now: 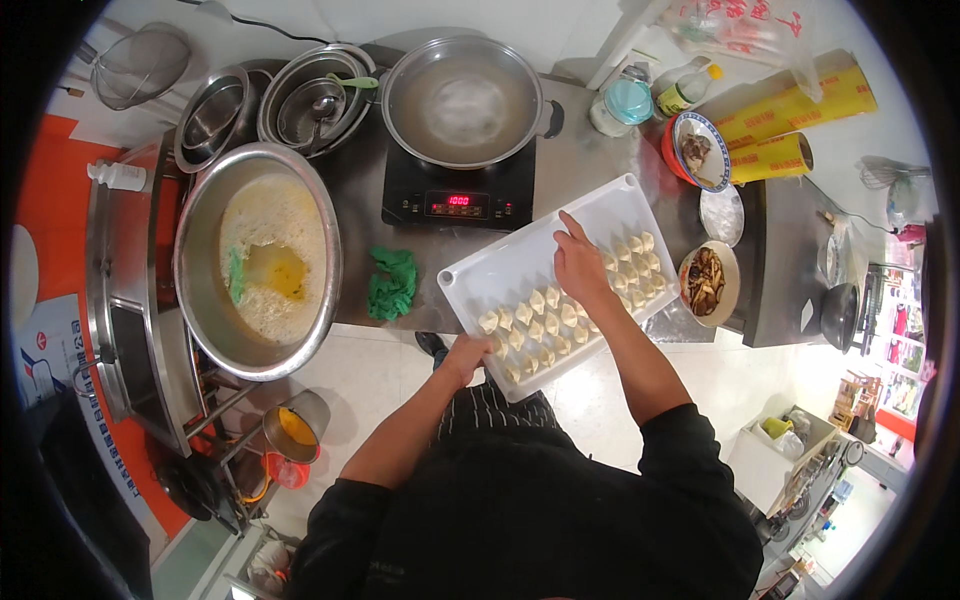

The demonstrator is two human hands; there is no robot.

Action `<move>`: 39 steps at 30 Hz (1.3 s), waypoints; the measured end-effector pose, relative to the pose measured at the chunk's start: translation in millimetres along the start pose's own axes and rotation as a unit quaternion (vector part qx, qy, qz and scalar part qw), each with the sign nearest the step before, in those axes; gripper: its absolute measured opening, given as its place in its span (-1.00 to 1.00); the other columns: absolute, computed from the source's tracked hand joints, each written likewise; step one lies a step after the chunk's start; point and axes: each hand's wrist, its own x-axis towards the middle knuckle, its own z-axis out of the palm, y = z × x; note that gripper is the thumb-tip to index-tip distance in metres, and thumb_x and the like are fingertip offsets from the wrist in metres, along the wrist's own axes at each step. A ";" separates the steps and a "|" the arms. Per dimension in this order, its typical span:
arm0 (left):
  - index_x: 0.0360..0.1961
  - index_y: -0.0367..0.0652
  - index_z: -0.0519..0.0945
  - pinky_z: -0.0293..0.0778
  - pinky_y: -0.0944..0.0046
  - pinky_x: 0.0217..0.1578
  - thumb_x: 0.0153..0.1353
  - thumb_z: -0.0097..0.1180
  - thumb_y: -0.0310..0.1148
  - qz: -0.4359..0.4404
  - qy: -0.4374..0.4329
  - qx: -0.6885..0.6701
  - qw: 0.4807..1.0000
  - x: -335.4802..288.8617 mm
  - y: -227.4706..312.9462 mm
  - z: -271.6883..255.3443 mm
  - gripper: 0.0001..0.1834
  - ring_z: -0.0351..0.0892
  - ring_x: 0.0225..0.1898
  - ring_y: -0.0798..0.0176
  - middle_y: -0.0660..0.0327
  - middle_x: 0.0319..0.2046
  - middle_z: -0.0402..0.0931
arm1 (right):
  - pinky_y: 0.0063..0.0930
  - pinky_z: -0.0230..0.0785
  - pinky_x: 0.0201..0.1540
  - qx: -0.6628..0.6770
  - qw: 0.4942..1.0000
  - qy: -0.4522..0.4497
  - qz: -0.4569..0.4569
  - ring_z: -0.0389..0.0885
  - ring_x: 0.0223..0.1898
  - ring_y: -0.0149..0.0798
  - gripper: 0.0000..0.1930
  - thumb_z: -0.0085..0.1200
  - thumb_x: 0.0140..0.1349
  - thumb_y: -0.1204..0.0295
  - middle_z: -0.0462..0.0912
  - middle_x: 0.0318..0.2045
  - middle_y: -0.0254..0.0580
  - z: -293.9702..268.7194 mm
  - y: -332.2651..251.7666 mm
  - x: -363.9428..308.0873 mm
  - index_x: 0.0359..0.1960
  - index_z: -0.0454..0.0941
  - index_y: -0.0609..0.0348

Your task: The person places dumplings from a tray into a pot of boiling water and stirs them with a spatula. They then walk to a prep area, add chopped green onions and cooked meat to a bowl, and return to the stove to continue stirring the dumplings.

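A white rectangular tray (530, 243) sits tilted across the counter's front edge, its lower corner jutting out towards my body. Rows of small pale folded dumplings (551, 297) cover its nearer half, while its far half is bare. My left hand (467, 357) is closed round the tray's left near edge, beside the end of the dumpling rows. Over the middle of the tray hovers my right hand (580, 262), its index finger stretched towards the far side and nothing visible in it. Whether that hand touches the tray, I cannot tell; its other fingers are partly hidden.
Behind the tray, a wide pan of cloudy liquid (462, 100) sits on a black induction cooker (410, 195). A large steel basin (330, 290) with yellowish liquid stands left, near a green cloth (391, 283). Bowls of food (722, 312) and a lidded jar (622, 103) line the right side.
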 end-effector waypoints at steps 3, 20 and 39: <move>-0.06 -0.28 0.52 0.51 0.22 -0.31 -0.02 0.08 -0.56 -0.018 0.024 -0.018 0.999 -2.0 3.1 2.8 -0.60 0.54 -0.29 0.23 0.22 -0.26 0.52 | -0.09 0.50 -0.03 0.006 0.999 -0.017 -0.031 0.61 -0.07 0.10 -0.79 -0.05 0.16 0.58 0.31 0.33 0.05 -1.8 0.6 -8.0 -0.17 0.51 0.26; -0.11 -0.29 0.46 0.53 0.18 -0.20 -0.06 0.04 -0.67 0.041 0.100 -0.126 0.986 -22.9 0.1 23.8 -0.61 0.56 -0.23 0.14 0.16 -0.25 0.52 | -0.11 0.51 -0.02 0.015 0.994 0.011 -0.111 0.64 -0.06 0.05 -0.75 -0.06 0.17 0.53 0.32 0.34 0.03 19.7 -30.3 40.5 -0.12 0.56 0.23; 0.18 -0.35 0.36 0.55 0.14 -0.04 -0.17 -0.07 -0.66 0.136 0.007 -0.083 0.987 -88.7 32.2 -40.0 -0.28 0.56 -0.03 0.03 0.06 -0.02 0.51 | -0.18 0.49 -0.08 0.061 0.992 0.105 0.022 0.64 -0.14 0.06 -0.78 0.09 0.22 0.41 0.66 -0.11 -0.03 -79.0 93.8 -48.3 -0.13 0.62 0.16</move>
